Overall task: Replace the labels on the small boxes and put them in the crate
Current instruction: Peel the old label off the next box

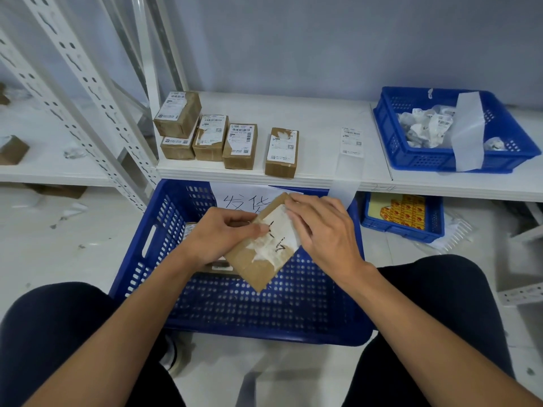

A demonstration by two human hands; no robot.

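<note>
Over crate (138, 259) w/ 发货 sign (235, 198), L hand (223, 236), R hand (323, 230) fingers (296, 214) grip torn-label box (258, 268).

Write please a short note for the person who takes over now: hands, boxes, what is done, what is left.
Left hand grips the small box above the blue crate; right hand holds its far edge, fingertips on the torn label.
Done: another box lies in the crate, partly hidden.
Left: finish this label, put the box in; five boxes wait on the shelf, a loose label sheet beside them.
</note>
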